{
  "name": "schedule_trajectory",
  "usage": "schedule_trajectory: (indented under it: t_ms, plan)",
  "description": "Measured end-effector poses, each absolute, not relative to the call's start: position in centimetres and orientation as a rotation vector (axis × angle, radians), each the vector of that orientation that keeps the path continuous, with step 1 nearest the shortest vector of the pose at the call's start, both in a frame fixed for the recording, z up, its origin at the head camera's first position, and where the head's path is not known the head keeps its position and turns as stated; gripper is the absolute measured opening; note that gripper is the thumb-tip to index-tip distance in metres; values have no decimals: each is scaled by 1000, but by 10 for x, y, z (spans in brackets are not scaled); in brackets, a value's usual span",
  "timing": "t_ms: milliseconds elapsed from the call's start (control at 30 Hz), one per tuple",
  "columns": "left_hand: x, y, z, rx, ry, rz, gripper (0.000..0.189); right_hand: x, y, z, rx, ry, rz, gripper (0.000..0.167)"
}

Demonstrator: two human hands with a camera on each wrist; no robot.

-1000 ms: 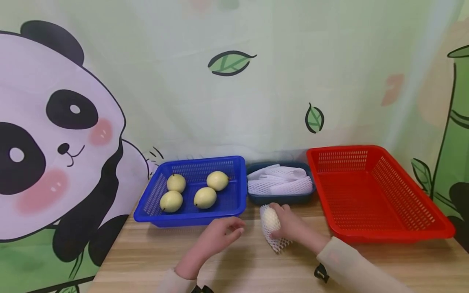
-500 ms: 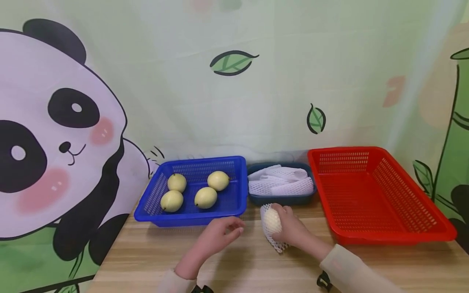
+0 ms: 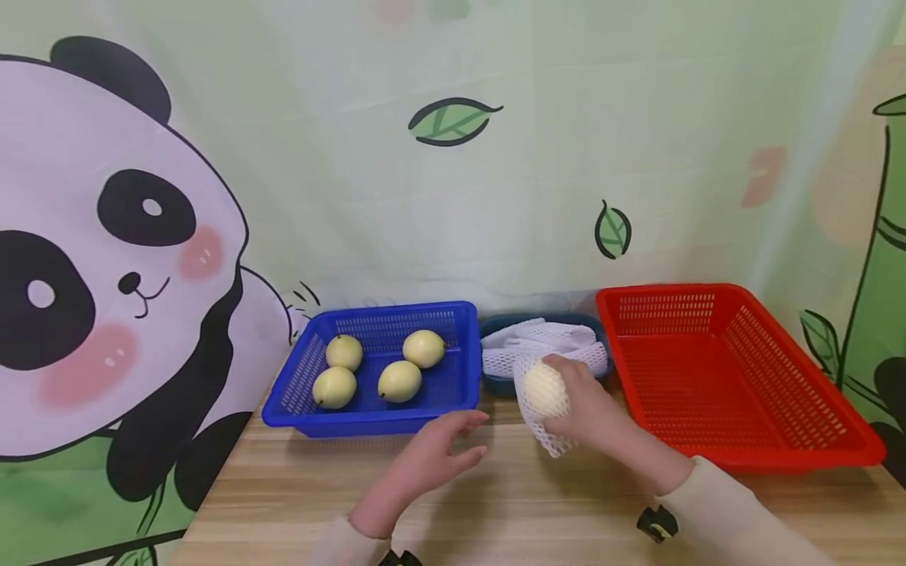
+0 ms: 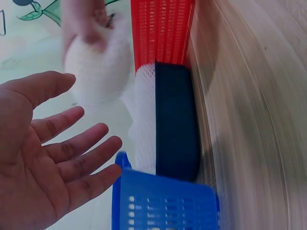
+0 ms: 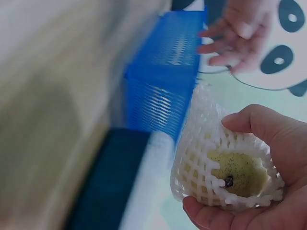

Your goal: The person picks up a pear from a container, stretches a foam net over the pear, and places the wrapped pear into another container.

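My right hand (image 3: 591, 405) grips a pear (image 5: 237, 175) wrapped in a white foam fruit net (image 3: 527, 385), held up over the table in front of the dark teal tray. In the right wrist view, thumb and fingers curl round the net, and the pear's bare end shows through its opening. The net's loose end hangs past the fruit. My left hand (image 3: 435, 456) hovers in front of the blue basket, holding nothing. Its fingers are spread and relaxed in the left wrist view.
A blue basket (image 3: 382, 417) with several bare pears (image 3: 399, 382) stands at left. The dark teal tray (image 4: 177, 120) in the middle holds more white foam nets (image 3: 510, 343). A red basket (image 3: 750, 454) stands at right on the wooden table (image 3: 297, 503). A panda-print cloth hangs behind.
My right hand has lifted the net-wrapped pear up off the table and moved it slightly right. My left hand has shifted a little to the right, its fingers spreading somewhat.
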State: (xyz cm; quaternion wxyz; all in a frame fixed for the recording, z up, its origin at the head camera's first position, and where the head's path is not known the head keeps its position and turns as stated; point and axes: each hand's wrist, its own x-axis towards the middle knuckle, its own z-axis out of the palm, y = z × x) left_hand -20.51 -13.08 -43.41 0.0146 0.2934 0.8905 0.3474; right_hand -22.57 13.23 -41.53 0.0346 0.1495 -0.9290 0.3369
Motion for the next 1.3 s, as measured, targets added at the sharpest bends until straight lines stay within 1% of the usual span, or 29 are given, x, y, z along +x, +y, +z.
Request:
schedule_trajectory:
  t_ms: [133,400,667,800,1000,1300]
  plan:
    - [-206,-124,-432,1003,2809,1032,40,-228,144,-390,428,-2864,1066,94]
    - [-209,-112,-421,1080,2841,984,41,-238,160,-355,460,-2792,1115,95]
    - [-216,-88,-408,1163,2801,954,40,-262,183,-329,376,-2829,1048,96]
    - [-220,-74,-403,1192,2794,908,40,-276,202,-322,331,-2832,990,96]
    - [-225,-47,-394,1226,2815,749,44,-295,234,-318,271,-2813,926,98]
    - [-229,-4,-390,1369,2824,509,46,-317,272,-332,110,-2838,921,96]
